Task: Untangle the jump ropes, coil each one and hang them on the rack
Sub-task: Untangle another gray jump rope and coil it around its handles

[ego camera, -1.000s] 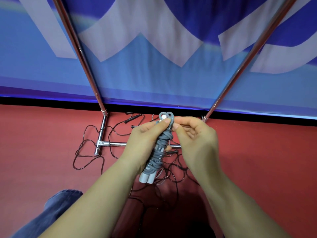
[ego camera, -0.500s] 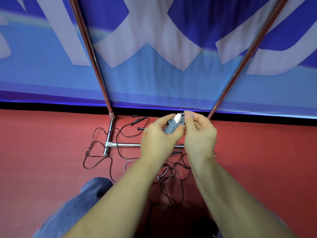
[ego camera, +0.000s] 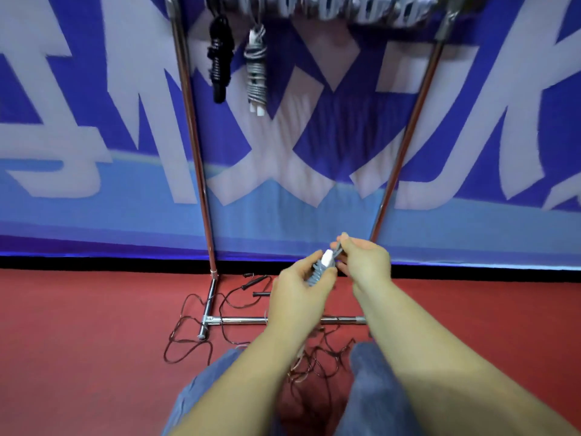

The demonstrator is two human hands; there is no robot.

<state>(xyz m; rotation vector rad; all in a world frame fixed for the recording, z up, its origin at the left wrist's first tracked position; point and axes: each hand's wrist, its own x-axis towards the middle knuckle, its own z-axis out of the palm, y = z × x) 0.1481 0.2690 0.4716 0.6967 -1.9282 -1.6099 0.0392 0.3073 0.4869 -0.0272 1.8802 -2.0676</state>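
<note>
Holding coiled grey rope (ego camera: pixel 317 272) in left hand (ego camera: pixel 298 294), right hand (ego camera: pixel 364 262) pinching its loop; rack bar (ego camera: pixel 345 7) way overhead, free hooks up-right.

We face a big blue banner above a red floor.

Before us the banner (ego camera: pixel 314 212) covers the whole wall, deep blue across its upper part with large pale lettering, lighter blue lower down. A black strip (ego camera: pixel 94 262) runs along its foot, edged with a violet glow. Below lies the red floor (ego camera: pixel 78 325), smooth and evenly lit.
</note>
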